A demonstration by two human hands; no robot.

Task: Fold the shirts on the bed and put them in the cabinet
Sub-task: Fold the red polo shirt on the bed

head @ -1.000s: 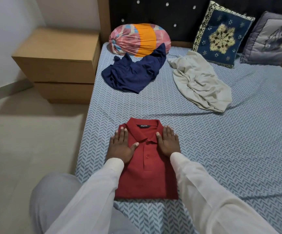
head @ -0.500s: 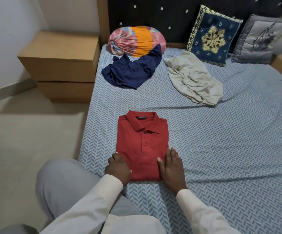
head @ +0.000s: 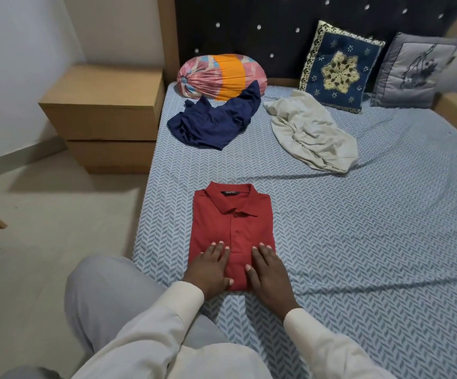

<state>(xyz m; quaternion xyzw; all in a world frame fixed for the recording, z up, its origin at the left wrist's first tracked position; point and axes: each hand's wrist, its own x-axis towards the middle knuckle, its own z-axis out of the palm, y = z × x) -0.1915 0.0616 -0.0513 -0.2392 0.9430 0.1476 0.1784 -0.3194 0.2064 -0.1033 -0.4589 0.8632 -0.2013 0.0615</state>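
A folded red shirt (head: 231,231) lies collar-up near the left edge of the bed (head: 358,242). The left hand (head: 208,269) and right hand (head: 269,272) rest flat on its lower part, fingers straight and lying close together. Farther up the bed, an unfolded navy shirt (head: 213,121) touches a striped bolster (head: 221,76), with a crumpled cream shirt (head: 312,132) beside it. A wooden nightstand (head: 104,116) stands left of the bed.

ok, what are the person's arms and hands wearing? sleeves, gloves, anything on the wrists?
Long, loose off-white sleeves on both arms, plain with no print: the left sleeve and right sleeve each end at the wrist. The left hand and right hand are bare: no gloves, and no ring, watch or bracelet shows.
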